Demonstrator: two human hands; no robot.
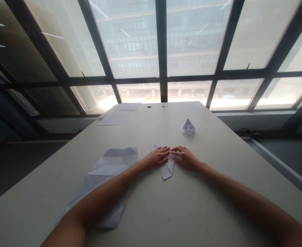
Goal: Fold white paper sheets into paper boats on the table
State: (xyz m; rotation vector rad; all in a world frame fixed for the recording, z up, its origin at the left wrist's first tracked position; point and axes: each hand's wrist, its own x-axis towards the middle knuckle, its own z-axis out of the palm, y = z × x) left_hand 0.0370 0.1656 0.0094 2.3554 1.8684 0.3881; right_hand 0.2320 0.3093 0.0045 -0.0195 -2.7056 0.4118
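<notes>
In front of me a narrow piece of folded white paper (167, 168) lies aslant on the table, with a crease line along it. My left hand (157, 157) rests over its upper left part, fingers reaching to the right and the thumb bent below them, gripping it. From the other side my right hand (184, 157) holds the paper's right edge between curved fingers and thumb. The fingertips of both hands nearly meet over the paper and hide its middle. Beyond my right hand stands a small folded paper boat (189, 127), apart from both hands.
A large creased white sheet (107, 171) lies partly under my left forearm. Flat paper sheets (112, 119) are at the far left of the white table (192, 212). Two small round holes sit near the far edge, before framed windows (135, 41).
</notes>
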